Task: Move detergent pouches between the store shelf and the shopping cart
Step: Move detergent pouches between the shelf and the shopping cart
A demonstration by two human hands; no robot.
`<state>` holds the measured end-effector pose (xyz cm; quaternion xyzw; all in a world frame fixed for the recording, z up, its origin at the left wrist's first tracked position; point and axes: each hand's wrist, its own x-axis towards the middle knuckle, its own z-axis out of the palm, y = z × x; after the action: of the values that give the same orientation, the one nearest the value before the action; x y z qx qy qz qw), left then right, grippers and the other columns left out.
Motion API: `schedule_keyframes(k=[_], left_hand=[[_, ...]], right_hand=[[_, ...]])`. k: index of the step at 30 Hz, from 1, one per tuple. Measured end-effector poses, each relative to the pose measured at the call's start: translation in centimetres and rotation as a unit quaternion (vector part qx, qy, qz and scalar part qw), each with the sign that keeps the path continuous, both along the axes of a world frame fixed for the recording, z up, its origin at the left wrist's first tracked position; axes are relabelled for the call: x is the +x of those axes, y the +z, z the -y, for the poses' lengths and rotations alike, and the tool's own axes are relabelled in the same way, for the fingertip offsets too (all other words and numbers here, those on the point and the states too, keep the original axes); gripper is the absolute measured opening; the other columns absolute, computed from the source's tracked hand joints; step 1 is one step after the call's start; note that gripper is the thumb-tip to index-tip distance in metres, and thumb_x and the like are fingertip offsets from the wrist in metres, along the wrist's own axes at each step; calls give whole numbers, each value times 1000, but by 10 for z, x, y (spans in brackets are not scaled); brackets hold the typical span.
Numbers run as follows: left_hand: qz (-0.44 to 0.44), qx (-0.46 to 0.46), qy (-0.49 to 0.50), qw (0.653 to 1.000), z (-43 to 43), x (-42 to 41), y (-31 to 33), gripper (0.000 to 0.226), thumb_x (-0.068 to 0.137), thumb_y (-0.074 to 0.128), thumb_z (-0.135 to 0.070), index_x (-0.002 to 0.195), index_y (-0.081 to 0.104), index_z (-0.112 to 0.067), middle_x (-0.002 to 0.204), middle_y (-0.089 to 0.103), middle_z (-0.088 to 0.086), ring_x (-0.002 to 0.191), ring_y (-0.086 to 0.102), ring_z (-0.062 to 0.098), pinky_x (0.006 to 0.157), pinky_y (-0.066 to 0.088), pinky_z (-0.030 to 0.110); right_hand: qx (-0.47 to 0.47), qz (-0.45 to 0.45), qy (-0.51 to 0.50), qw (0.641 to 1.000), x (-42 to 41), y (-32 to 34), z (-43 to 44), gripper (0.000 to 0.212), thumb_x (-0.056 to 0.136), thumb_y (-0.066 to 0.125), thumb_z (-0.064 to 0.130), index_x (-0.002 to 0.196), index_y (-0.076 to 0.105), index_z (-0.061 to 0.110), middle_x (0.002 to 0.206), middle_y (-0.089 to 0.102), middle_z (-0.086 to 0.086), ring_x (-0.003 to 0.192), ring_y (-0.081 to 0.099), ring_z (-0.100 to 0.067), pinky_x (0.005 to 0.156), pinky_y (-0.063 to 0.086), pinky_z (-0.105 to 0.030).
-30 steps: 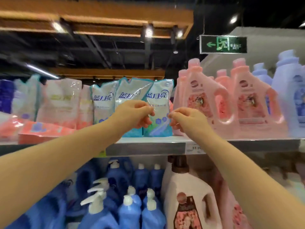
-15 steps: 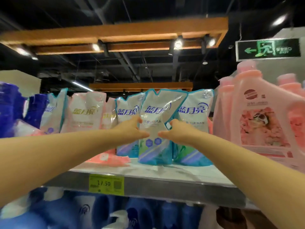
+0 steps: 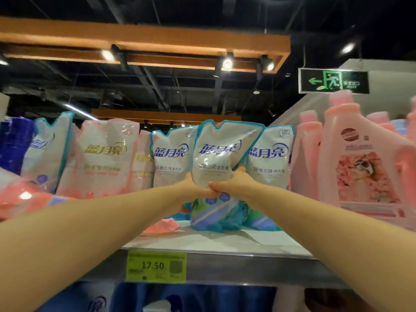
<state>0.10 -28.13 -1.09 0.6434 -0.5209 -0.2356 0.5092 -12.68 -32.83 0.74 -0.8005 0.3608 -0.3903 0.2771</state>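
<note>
"The thumbs pinch the pouch (image 3: 222,154) at its waist, left hand (image 3: 193,188) and right hand (image 3: 235,183) meeting in front. The fingers behind it are hidden."

"Is it off the shelf (image 3: 225,244)?"

"Hard to tell. It's tilted, with its foot right at the board, ahead of its neighbours (image 3: 171,158). I'd keep the grip low and lift it straight up before drawing back, so nothing topples."

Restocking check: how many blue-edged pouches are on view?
4: the held pouch between left hand and right hand; a pouch on its left; a pouch on its right; a far-left pouch, beyond the pink pouches. Others may hide behind.
</note>
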Motion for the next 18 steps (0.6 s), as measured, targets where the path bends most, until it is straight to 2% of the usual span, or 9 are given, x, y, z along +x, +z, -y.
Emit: schedule_keyframes(k=[4, 6, 8, 10, 11, 13, 14, 16, 18], left_hand=[[53, -15, -71, 996, -15, -6, 6, 39, 58, 71, -40, 95, 66, -32, 75, 68, -12, 94, 58, 11, 90, 45, 39], [80, -62, -89, 991, -23, -13, 14, 6, 74, 68, -26, 79, 66, -23, 55, 62, -13, 70, 60, 0, 72, 50, 21], [112, -123, -129, 978, -39, -25, 27, 23, 85, 59, 2, 73, 61, -18, 45, 60, -12, 47, 56, -5, 49, 44, 8], [142, -170, -168, 961, -57, -37, 38, 34, 79, 61, 14, 70, 65, -19, 49, 63, -12, 44, 54, -3, 50, 46, 8], [150, -188, -174, 955, -66, -43, 43, 34, 72, 67, 13, 64, 68, -20, 50, 64, -12, 45, 54, -3, 53, 47, 8], [154, -225, -167, 947, -84, -58, 51, 23, 59, 74, 1, 59, 69, -22, 48, 62, -15, 46, 54, -5, 55, 47, 8], [156, -245, -159, 944, -91, -67, 54, 21, 53, 79, -9, 67, 68, -21, 50, 63, -15, 47, 55, -6, 55, 48, 9], [182, -271, -132, 936, -101, -83, 61, 51, 38, 77, -32, 86, 62, -25, 58, 67, -19, 53, 59, -7, 57, 50, 11], [210, -286, -124, 927, -117, -115, 67, 60, 39, 77, -38, 96, 61, -29, 68, 70, -20, 63, 63, -6, 64, 52, 14]], right_hand=[[-52, 35, -3, 998, -7, 5, -13, 60, 77, 75, 26, 117, 32, 13, 78, 60, 2, 55, 58, -12, 62, 52, -26], [-81, 59, -9, 995, -17, 8, -21, 54, 76, 76, 28, 108, 33, 19, 73, 61, 4, 54, 59, -12, 72, 55, -33], [-97, 88, -2, 991, -28, 12, -33, 39, 76, 75, 28, 92, 42, 15, 75, 67, -4, 60, 60, -18, 82, 55, -40], [-103, 125, 19, 987, -39, 14, -47, 36, 76, 75, 24, 74, 43, 9, 78, 68, -12, 63, 57, -23, 82, 53, -42], [-110, 151, 31, 982, -44, 15, -54, 37, 73, 77, 24, 78, 43, 11, 79, 68, -12, 60, 56, -22, 78, 53, -42], [-124, 220, 41, 967, -59, 17, -70, 53, 63, 80, 27, 96, 39, 26, 84, 69, -7, 62, 61, -21, 75, 53, -41], [-132, 243, 45, 960, -69, 19, -78, 60, 63, 81, 27, 104, 38, 28, 88, 69, -4, 69, 64, -21, 77, 54, -40], [-139, 285, 69, 946, -91, 20, -93, 65, 70, 80, 15, 117, 35, 22, 91, 67, -2, 71, 65, -16, 72, 57, -32], [-158, 323, 78, 930, -129, 22, -116, 62, 75, 74, 0, 117, 32, 18, 88, 66, -5, 56, 60, -7, 55, 54, -22]])
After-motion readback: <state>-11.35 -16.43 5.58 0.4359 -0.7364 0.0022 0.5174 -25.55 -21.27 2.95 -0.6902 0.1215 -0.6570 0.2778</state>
